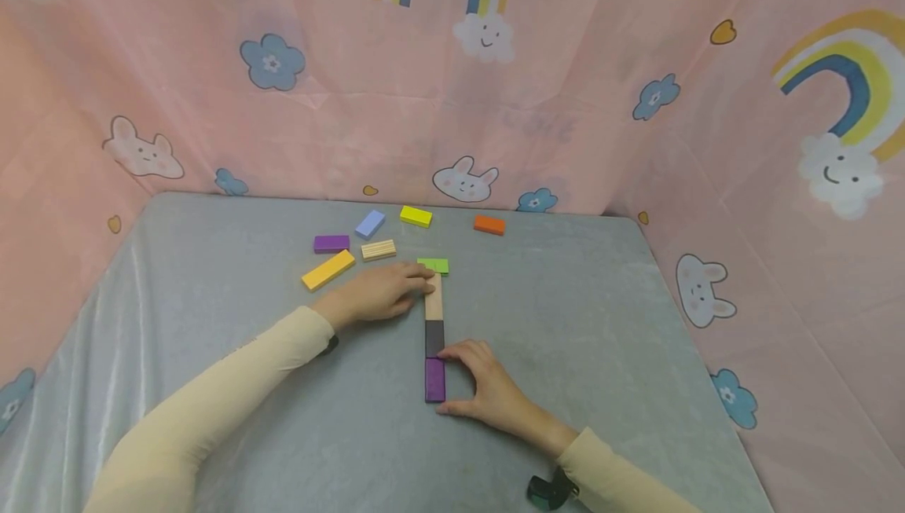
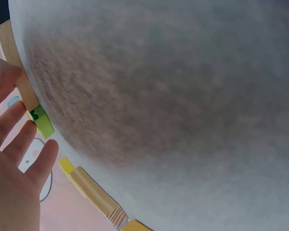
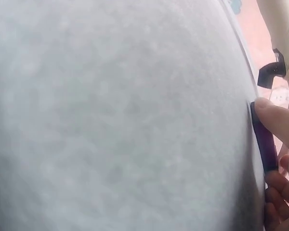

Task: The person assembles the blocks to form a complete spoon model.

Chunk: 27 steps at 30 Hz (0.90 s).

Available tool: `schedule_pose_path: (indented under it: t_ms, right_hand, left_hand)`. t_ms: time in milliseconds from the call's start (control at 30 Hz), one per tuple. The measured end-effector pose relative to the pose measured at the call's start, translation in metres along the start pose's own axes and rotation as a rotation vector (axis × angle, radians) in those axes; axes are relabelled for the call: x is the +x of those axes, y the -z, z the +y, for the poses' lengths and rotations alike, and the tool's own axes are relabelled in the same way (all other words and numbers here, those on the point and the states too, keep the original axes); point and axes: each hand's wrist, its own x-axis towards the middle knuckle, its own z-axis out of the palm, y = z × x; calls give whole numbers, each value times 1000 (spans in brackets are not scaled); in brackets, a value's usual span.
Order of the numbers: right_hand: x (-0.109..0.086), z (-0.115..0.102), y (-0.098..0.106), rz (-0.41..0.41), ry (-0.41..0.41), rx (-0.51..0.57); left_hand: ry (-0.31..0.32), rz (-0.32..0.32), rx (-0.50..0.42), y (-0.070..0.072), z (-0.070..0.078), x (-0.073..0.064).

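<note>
A straight row of blocks runs away from me in the head view: a purple block (image 1: pixel 435 380) nearest, then a black block (image 1: pixel 434 338), a plain wooden block (image 1: pixel 434 302) and a light green block (image 1: pixel 438 265) set crosswise at the far end. My right hand (image 1: pixel 491 387) pinches the purple block lengthwise, thumb at its near end and index finger at its far end, as the right wrist view also shows. My left hand (image 1: pixel 378 291) reaches over from the left, its fairly straight fingers touching the wooden block beside the green block.
Loose blocks lie left of and beyond the row: yellow-orange (image 1: pixel 328 270), purple (image 1: pixel 331 244), light blue (image 1: pixel 370 224), ridged wooden (image 1: pixel 378 250) and yellow (image 1: pixel 415 216). An orange block (image 1: pixel 489 225) lies at the back right. A pink patterned curtain (image 1: pixel 551 120) borders the grey cloth-covered table (image 1: pixel 566 293).
</note>
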Motion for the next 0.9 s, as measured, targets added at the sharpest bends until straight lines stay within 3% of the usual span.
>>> schedule_pose_path:
  t_ms: [233,467,900]
  right_hand:
    - [3,0,8,-48,-10,27]
    - [12,8,21,-90,-40,140]
    - [46,45,56,89,-155,143]
  left_hand:
    - [-17,19,3,0,5,1]
    - [-34,23,-9,2,10,2]
    - [-29,5,7,-1,5,2]
